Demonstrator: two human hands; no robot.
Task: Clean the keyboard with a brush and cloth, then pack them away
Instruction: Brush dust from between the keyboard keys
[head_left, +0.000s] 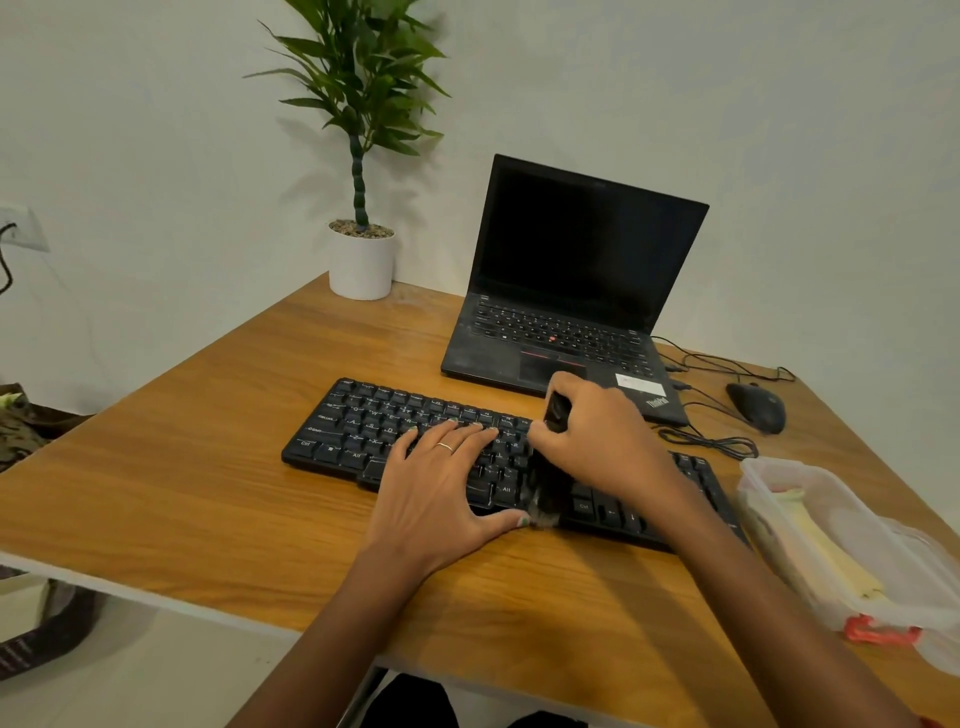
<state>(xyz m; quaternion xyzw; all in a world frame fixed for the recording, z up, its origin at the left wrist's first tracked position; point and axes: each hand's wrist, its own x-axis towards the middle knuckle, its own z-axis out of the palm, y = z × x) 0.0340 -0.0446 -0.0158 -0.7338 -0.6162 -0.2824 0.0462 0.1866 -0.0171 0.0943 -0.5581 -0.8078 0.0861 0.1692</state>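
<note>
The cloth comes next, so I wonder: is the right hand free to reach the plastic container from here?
Probably yes, once it lets go: the right hand grips the brush, but the plastic container sits open at its side, with nothing between them.

Soft, even indoor light, slightly warm and dim. The potted plant (363, 104) throws a faint double shadow on the wall (779, 104) behind it; the forearms shade the wooden table (182, 467) below them. The brush (545, 499) bristles are motion-blurred. Wide-angle distortion bends the table edges, and the plastic container (857, 545) at the right edge looks soft.
</note>
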